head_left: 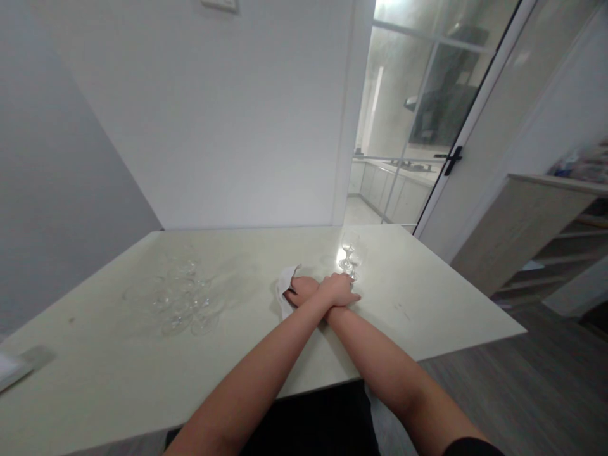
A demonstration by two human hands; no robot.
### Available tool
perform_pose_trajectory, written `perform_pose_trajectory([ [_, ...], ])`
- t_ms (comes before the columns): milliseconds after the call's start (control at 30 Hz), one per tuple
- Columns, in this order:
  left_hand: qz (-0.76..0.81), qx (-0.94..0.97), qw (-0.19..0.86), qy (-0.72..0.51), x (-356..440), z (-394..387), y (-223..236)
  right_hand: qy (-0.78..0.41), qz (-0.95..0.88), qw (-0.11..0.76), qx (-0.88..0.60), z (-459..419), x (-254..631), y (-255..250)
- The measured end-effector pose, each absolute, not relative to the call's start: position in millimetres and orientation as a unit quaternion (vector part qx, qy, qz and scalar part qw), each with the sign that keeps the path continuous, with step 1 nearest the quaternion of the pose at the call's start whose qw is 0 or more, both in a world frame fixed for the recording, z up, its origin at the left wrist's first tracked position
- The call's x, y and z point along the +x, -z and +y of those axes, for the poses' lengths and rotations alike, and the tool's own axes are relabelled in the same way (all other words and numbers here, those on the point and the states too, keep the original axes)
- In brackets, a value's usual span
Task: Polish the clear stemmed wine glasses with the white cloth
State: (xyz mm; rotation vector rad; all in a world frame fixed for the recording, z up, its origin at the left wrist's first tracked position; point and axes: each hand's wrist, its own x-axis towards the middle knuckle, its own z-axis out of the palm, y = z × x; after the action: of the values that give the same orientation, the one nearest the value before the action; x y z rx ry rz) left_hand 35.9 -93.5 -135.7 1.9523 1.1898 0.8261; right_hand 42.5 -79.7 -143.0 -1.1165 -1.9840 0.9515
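Note:
My forearms cross over the pale table (427, 304). My right hand (300, 289) lies on the left side of the crossing, its fingers closed on a white cloth (285, 288) pressed to the tabletop. My left hand (340, 289) reaches over it to the right and lies at the foot of a clear stemmed glass (350, 250) standing upright. Its fingers are mostly hidden behind the back of the hand, so I cannot tell whether it grips the glass. A second glass seems to stand right beside the first.
Several clear glasses (183, 297) are clustered on the left part of the table. A flat pale object (14, 367) lies at the table's near left edge. A glass door (418, 114) stands behind on the right, and a wooden shelf unit (527, 221) is at far right.

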Motion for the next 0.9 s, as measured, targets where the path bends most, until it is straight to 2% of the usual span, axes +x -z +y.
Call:
perform_pose_trajectory([
  [400, 0.448, 0.838, 0.253, -0.183, 46, -91, 123, -0.259, -0.812, 0.234, -0.468, -82, 26, 147],
  [900, 0.451, 0.878, 0.154, -0.05, 45, -102, 110, -0.224, -0.844, 0.136, -0.468, -100, 30, 122],
])
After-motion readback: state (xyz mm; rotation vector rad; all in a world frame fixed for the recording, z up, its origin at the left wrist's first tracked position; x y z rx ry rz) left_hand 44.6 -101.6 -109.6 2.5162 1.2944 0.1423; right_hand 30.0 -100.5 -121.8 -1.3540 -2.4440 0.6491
